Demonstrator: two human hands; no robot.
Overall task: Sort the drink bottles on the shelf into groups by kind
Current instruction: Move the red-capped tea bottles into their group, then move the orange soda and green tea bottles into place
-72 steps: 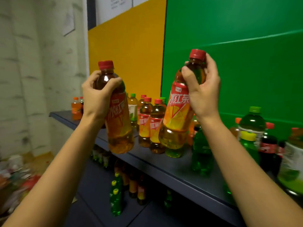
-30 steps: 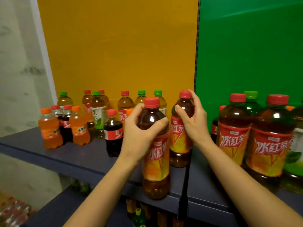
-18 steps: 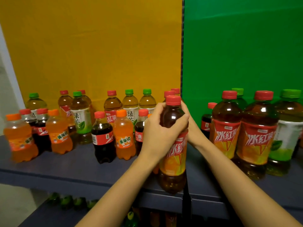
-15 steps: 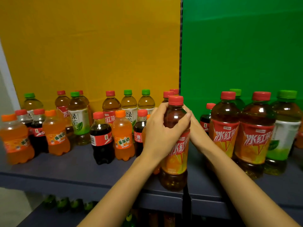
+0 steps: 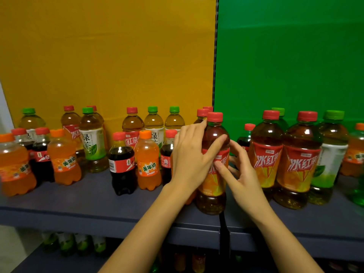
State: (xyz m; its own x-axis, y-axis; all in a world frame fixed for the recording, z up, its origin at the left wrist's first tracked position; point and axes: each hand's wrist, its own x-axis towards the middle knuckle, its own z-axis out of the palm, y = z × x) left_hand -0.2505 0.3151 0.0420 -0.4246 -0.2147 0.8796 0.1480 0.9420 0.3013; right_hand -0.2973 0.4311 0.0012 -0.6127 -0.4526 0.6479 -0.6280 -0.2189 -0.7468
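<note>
An iced red tea bottle (image 5: 213, 186) with a red cap and a red-orange label stands at the front of the dark shelf (image 5: 78, 201). My left hand (image 5: 189, 160) is wrapped around its upper half. My right hand (image 5: 241, 172) hovers just right of it with fingers spread, the index tip near the label, holding nothing. Red caps of more iced tea bottles (image 5: 202, 112) peek out behind. Two matching iced tea bottles (image 5: 266, 154) (image 5: 299, 162) stand to the right, beside a green tea bottle (image 5: 329, 154).
Left of my hands stand mixed small orange soda bottles (image 5: 146, 160), cola bottles (image 5: 122, 166) and green tea bottles (image 5: 91, 140), with more tea bottles in the back row. Yellow and green panels back the shelf. A lower shelf (image 5: 74, 243) holds more bottles.
Both iced tea bottles came down from the air to the shelf. My right hand has let go of its bottle and spread its fingers; my left hand still grips the front one.
</note>
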